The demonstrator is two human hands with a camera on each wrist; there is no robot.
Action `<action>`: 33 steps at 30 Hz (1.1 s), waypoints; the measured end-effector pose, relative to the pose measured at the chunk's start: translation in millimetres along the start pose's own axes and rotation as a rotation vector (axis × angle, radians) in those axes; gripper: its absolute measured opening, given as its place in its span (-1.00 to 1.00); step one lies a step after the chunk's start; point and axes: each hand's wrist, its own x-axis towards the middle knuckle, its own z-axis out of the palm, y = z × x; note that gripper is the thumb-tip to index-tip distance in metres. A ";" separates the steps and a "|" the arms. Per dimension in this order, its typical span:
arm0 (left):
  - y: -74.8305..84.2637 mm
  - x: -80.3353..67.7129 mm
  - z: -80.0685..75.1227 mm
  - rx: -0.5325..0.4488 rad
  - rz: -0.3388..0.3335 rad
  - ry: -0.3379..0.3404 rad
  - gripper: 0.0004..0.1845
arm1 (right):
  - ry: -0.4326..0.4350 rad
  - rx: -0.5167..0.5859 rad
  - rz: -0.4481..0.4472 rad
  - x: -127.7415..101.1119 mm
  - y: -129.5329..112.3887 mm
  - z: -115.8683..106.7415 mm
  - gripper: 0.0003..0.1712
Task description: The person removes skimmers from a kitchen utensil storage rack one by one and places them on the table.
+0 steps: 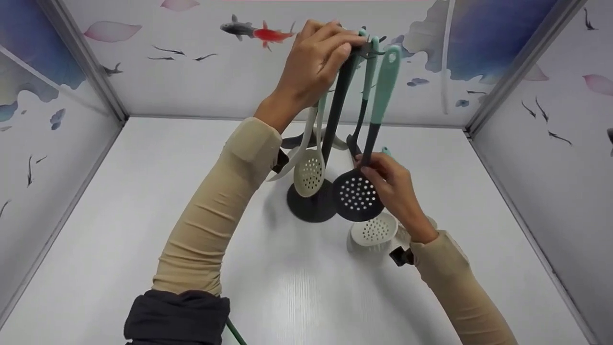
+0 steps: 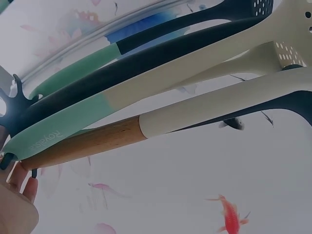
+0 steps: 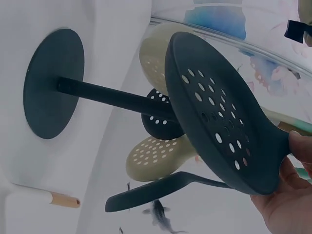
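A black utensil stand [image 1: 339, 103] with a round base [image 1: 306, 211] stands upright on the white table, hung with kitchen tools. At its top, my left hand [image 1: 316, 60] grips the hook ring, thumb toward me. My right hand [image 1: 395, 184] pinches the neck of a black skimmer [image 1: 358, 196] whose mint handle [image 1: 387, 86] reaches up to the ring. A cream slotted spoon [image 1: 309, 172] hangs on the near side of the pole. In the left wrist view, a wooden-handled tool [image 2: 97, 141] hangs with its end beside my left fingertips.
A white slotted tool [image 1: 376, 230] lies on the table below my right hand, partly hidden by it. The right wrist view shows a wooden handle end [image 3: 63, 200] on the table. Printed panels with fish [image 1: 273, 34] wall in the back and sides.
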 end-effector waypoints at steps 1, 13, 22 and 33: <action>0.2 0.6 0.2 0.008 0.000 -0.001 -0.58 | 0.013 0.014 0.030 -0.7 -2.4 -3.8 -0.76; 0.2 0.1 1.2 0.013 -0.001 0.009 -0.57 | 0.129 -0.014 0.245 -12.3 26.3 -55.2 -0.66; -2.4 -2.4 4.1 0.027 0.024 0.029 -0.56 | 0.220 -0.313 0.322 -26.2 90.3 -100.9 -0.62; -1.5 -2.9 9.5 0.111 0.082 0.064 -0.56 | 0.168 -0.565 0.404 -45.9 136.4 -139.3 -0.54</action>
